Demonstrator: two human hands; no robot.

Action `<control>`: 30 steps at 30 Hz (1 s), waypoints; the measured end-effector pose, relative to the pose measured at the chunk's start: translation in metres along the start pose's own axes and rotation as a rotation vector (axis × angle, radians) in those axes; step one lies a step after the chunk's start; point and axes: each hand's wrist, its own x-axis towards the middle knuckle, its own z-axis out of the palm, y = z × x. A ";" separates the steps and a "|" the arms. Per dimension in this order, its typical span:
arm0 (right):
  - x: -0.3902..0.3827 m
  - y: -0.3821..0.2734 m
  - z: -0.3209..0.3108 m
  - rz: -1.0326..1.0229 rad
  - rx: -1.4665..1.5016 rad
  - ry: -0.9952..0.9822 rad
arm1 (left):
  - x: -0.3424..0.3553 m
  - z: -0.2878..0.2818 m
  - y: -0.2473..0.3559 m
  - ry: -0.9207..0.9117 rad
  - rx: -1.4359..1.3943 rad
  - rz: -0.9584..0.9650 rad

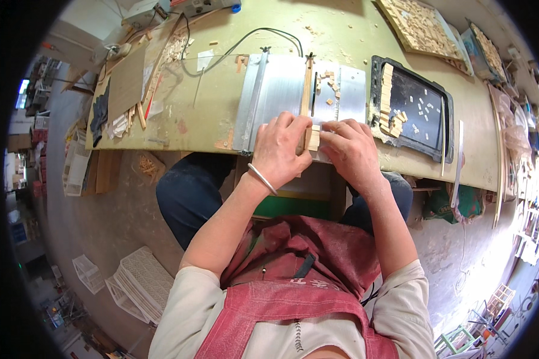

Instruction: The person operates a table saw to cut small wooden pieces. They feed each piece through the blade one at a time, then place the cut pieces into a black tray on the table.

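At the front of a silver metal plate [278,84] with a long wooden strip [308,84] along it, my left hand [281,149] has curled fingers at the strip's near end, gripping wood partly hidden beneath them. A metal bangle circles my left wrist. My right hand [347,152] pinches a short stack of pale wooden pieces [314,137] beside my left thumb. Beyond it, small wooden squares [329,81] lie scattered on the plate, right of a dark slot [314,93].
A black tray [448,125] holds wooden blocks and pale chips at right. A board piled with small pieces [416,27] is at back right. The green table [212,110] carries a cable [233,45], offcuts and boards at left. Lattice panels [138,281] lie on the floor.
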 end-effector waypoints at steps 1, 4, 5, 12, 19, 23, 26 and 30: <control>0.000 0.003 0.003 -0.010 0.024 -0.026 | -0.001 0.000 0.000 0.001 -0.005 -0.002; -0.003 0.002 0.005 -0.019 0.095 0.017 | -0.002 0.001 -0.002 0.002 -0.016 -0.002; -0.003 0.001 0.005 -0.002 0.109 0.023 | -0.002 0.001 -0.003 0.001 -0.018 0.000; -0.003 -0.004 0.007 -0.028 0.135 0.070 | -0.002 -0.001 -0.001 -0.030 0.002 -0.020; -0.003 -0.002 0.014 -0.034 0.222 0.101 | -0.001 0.000 -0.009 -0.007 -0.205 -0.085; -0.002 0.000 0.015 -0.032 0.239 0.109 | 0.007 -0.017 -0.022 -0.150 -0.357 -0.156; -0.001 -0.002 0.015 -0.029 0.231 0.113 | 0.011 -0.020 -0.026 -0.178 -0.303 -0.112; -0.005 -0.005 0.021 -0.035 0.104 0.149 | 0.015 -0.018 -0.021 -0.152 -0.241 -0.037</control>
